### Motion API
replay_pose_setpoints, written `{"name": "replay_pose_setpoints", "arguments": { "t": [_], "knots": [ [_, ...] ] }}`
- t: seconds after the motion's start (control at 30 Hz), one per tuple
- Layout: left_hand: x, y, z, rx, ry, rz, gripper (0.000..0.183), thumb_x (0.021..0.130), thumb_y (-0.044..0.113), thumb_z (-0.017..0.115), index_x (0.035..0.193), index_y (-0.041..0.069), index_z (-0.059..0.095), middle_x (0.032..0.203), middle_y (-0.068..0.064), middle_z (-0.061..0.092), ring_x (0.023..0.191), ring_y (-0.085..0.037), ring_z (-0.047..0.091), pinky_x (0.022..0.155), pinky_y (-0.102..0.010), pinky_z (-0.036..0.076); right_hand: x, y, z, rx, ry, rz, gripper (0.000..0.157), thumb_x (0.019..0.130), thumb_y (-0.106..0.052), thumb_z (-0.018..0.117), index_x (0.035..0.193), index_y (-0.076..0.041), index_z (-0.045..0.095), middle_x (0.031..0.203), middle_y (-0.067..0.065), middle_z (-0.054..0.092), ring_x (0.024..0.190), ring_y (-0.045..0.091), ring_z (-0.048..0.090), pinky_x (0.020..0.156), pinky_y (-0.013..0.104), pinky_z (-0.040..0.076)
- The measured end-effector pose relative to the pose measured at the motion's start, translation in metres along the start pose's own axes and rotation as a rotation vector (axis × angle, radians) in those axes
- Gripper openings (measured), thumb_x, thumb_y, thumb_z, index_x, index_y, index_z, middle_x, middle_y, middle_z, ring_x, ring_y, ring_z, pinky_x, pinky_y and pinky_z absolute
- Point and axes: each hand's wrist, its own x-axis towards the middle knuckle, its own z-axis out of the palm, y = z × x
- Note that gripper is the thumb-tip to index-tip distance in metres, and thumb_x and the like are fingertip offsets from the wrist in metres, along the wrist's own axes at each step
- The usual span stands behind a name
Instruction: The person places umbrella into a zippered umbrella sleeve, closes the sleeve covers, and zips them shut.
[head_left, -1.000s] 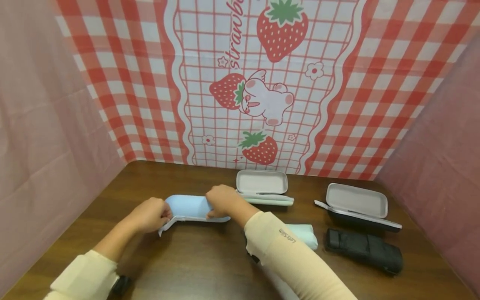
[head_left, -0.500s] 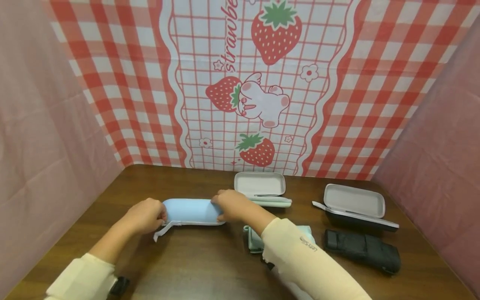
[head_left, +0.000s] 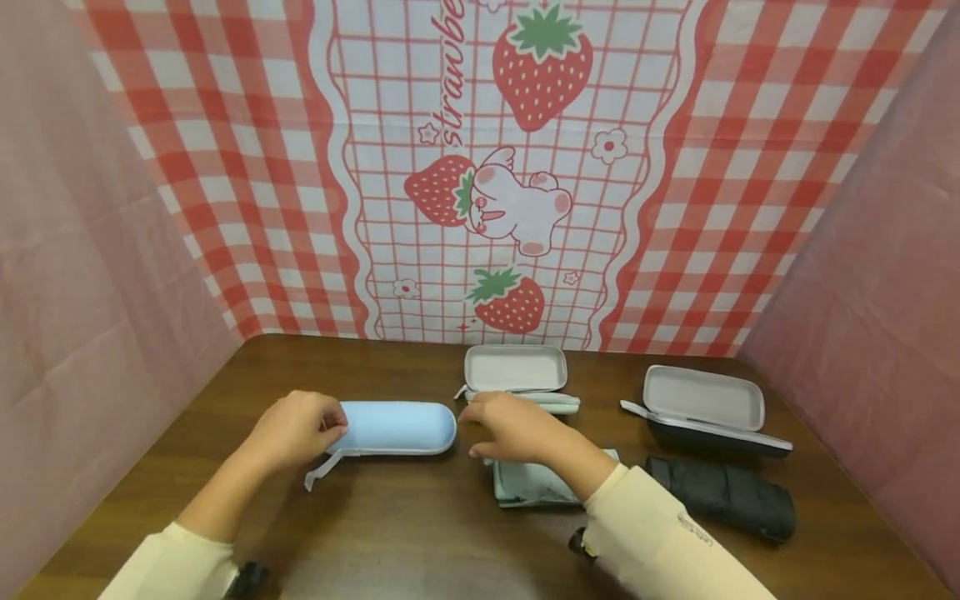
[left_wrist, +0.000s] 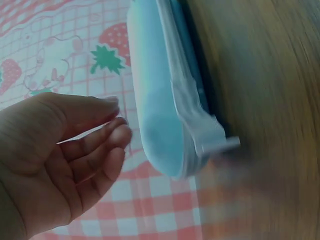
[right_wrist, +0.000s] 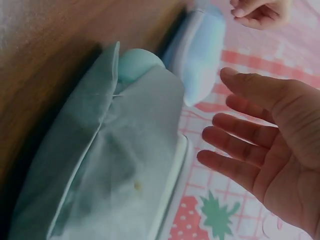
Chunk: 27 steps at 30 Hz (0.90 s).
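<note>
A light blue zip case (head_left: 393, 427), closed, lies on the table at centre left, its pale pull strap (left_wrist: 205, 131) sticking out at one end. My left hand (head_left: 296, 429) is beside that strap end. In the left wrist view a gap shows between the case and the left hand's loosely bent fingers (left_wrist: 102, 160), which hold nothing. Off the other end of the case, my right hand (head_left: 517, 429) hovers with spread fingers (right_wrist: 235, 142). Beneath the right hand lies a pale green folded umbrella (right_wrist: 135, 130) with a rounded handle end, partly covered by the hand in the head view.
An opened mint case (head_left: 516, 368) with grey lining stands at the back centre. To the right is an opened black case (head_left: 705, 398), with a black folded umbrella (head_left: 723, 497) in front of it. A strawberry-print cloth (head_left: 442, 275) backs the wooden table (head_left: 390, 533).
My right hand has let go of the blue case's right end and moved right, over the green umbrella. My left hand has loosened from the strap end. The case stays in place.
</note>
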Motion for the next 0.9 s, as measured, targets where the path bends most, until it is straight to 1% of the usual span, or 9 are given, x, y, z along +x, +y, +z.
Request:
{"name": "replay_pose_setpoints", "arguments": {
  "t": [0.1, 0.17, 0.27, 0.33, 0.47, 0.57, 0.73, 0.9],
  "knots": [
    [0.002, 0.011, 0.003, -0.035, 0.101, 0.003, 0.008, 0.081, 0.01, 0.076, 0.076, 0.014, 0.071, 0.069, 0.009, 0.06, 0.063, -0.005, 0.053, 0.056, -0.029, 0.046, -0.016, 0.002, -0.005, 0.024, 0.029, 0.014, 0.035, 0.083, -0.019, 0.079, 0.112, -0.004, 0.069, 0.105, 0.006, 0.066, 0.099, 0.02, 0.063, 0.086, 0.034, 0.051],
    [0.004, 0.019, 0.006, -0.059, 0.154, 0.006, 0.008, 0.081, 0.009, 0.076, 0.076, 0.013, 0.071, 0.07, 0.008, 0.059, 0.063, -0.006, 0.052, 0.056, -0.028, 0.045, -0.027, 0.004, -0.008, 0.029, 0.062, 0.01, 0.034, 0.083, -0.019, 0.078, 0.111, -0.004, 0.07, 0.105, 0.006, 0.066, 0.099, 0.02, 0.063, 0.087, 0.036, 0.051],
    [0.007, 0.028, 0.011, -0.108, 0.207, 0.008, 0.008, 0.082, 0.009, 0.076, 0.077, 0.013, 0.071, 0.07, 0.008, 0.058, 0.063, -0.006, 0.051, 0.057, -0.027, 0.045, -0.044, 0.008, -0.012, 0.018, 0.109, -0.003, 0.032, 0.082, -0.018, 0.079, 0.11, -0.004, 0.07, 0.104, 0.006, 0.066, 0.099, 0.019, 0.063, 0.087, 0.036, 0.051],
    [0.009, 0.034, 0.013, -0.14, 0.226, 0.005, 0.008, 0.082, 0.009, 0.076, 0.078, 0.013, 0.071, 0.07, 0.009, 0.058, 0.064, -0.005, 0.052, 0.058, -0.026, 0.045, -0.053, 0.011, -0.013, 0.007, 0.137, -0.015, 0.031, 0.082, -0.018, 0.079, 0.108, -0.005, 0.07, 0.103, 0.005, 0.066, 0.098, 0.018, 0.063, 0.085, 0.035, 0.051],
    [0.012, 0.042, 0.019, -0.196, 0.245, 0.016, 0.008, 0.081, 0.008, 0.076, 0.079, 0.013, 0.071, 0.073, 0.009, 0.06, 0.067, -0.005, 0.055, 0.06, -0.026, 0.047, -0.07, 0.014, -0.016, -0.006, 0.187, -0.032, 0.03, 0.081, -0.018, 0.08, 0.107, -0.007, 0.07, 0.102, 0.003, 0.065, 0.096, 0.017, 0.062, 0.082, 0.034, 0.052],
    [0.015, 0.047, 0.022, -0.233, 0.244, 0.026, 0.006, 0.081, 0.009, 0.077, 0.08, 0.012, 0.072, 0.076, 0.007, 0.062, 0.068, -0.007, 0.058, 0.06, -0.026, 0.049, -0.081, 0.016, -0.019, -0.015, 0.214, -0.034, 0.03, 0.08, -0.018, 0.08, 0.106, -0.008, 0.07, 0.102, 0.002, 0.065, 0.095, 0.016, 0.062, 0.08, 0.035, 0.052],
    [0.022, 0.056, 0.026, -0.316, 0.199, 0.031, 0.004, 0.083, 0.011, 0.076, 0.084, 0.009, 0.072, 0.084, 0.003, 0.065, 0.072, -0.009, 0.06, 0.062, -0.025, 0.051, -0.101, 0.018, -0.02, -0.028, 0.206, -0.011, 0.032, 0.078, -0.018, 0.081, 0.107, -0.009, 0.07, 0.104, 0.001, 0.065, 0.097, 0.016, 0.062, 0.081, 0.036, 0.053],
    [0.031, 0.063, 0.032, -0.386, 0.188, 0.051, 0.006, 0.083, 0.009, 0.075, 0.087, 0.005, 0.073, 0.088, 0.0, 0.066, 0.076, -0.013, 0.062, 0.066, -0.029, 0.055, -0.12, 0.02, -0.019, -0.027, 0.206, -0.01, 0.039, 0.074, -0.018, 0.084, 0.109, -0.009, 0.069, 0.107, -0.001, 0.064, 0.098, 0.016, 0.061, 0.081, 0.037, 0.052]
  ]
}}
